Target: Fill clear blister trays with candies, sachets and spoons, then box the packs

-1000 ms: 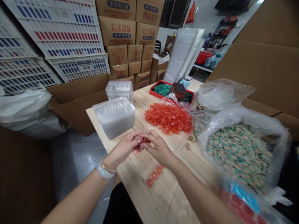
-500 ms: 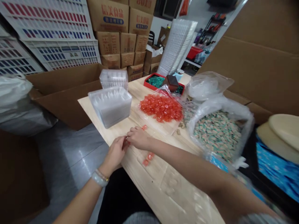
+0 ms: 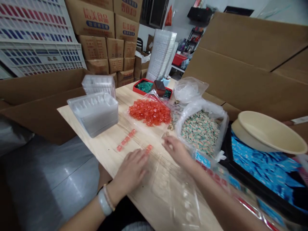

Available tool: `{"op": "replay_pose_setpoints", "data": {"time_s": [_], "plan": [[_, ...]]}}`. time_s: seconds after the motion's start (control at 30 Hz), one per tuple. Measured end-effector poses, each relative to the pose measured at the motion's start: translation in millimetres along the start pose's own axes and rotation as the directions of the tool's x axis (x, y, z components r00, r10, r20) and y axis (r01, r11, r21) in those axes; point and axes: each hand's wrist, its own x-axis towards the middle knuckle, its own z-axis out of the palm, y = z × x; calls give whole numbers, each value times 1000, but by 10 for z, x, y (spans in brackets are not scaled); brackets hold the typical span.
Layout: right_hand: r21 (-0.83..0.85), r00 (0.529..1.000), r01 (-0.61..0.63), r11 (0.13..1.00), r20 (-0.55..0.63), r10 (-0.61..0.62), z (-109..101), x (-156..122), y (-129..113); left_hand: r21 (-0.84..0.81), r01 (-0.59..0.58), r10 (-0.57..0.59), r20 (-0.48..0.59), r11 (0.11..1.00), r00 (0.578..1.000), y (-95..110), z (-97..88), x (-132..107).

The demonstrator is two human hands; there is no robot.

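Observation:
My left hand (image 3: 133,168) lies flat on the wooden table (image 3: 79,117) with its fingers stretched out, at the edge of a clear plastic tray (image 3: 179,192). Just beyond its fingertips sit two red wrapped candies (image 3: 148,148). A short row of red candies (image 3: 125,141) lies further left. My right hand (image 3: 175,148) hovers by the open bag of green-and-white candies (image 3: 201,130). Its fingers are curled and blurred, so I cannot make out whether they hold anything. A pile of red candies (image 3: 150,112) rests on clear plastic behind both hands.
Two stacks of clear plastic trays (image 3: 95,112) stand at the table's left. A red tray of green candies (image 3: 143,87) with a brown box (image 3: 159,87) sits at the back. A beige bowl (image 3: 269,133) rests above a blue bag (image 3: 260,166) at right. Cardboard boxes (image 3: 243,64) surround the table.
My hands were together over a red candy, then came apart. The right hand moved right toward the green-and-white bag. The left hand flattened on the table. More red candies lie in a row.

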Motion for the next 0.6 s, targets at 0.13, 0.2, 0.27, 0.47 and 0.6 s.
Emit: {"op": "replay_pose_setpoints", "data": {"time_s": [0.13, 0.2, 0.27, 0.47, 0.6], "plan": [[-175, 1000, -5, 985, 26, 10, 93, -1108, 183, 59, -118, 105, 190, 991, 976, 123, 187, -39], [-290, 999, 13, 957, -45, -28, 246, -1540, 267, 109, -123, 99, 204, 986, 974, 33, 222, -114], [-369, 995, 7, 929, -89, -43, 406, -1787, 321, 168, -99, 68, 183, 981, 981, -76, 208, -176], [-372, 976, -154, 916, -203, 82, 687, -1632, 146, 190, -183, 145, 197, 965, 969, -18, 114, -155], [-365, 976, -170, 915, -193, 104, 710, -1496, 68, 6, -339, 317, 339, 941, 886, 176, 157, -69]]}}
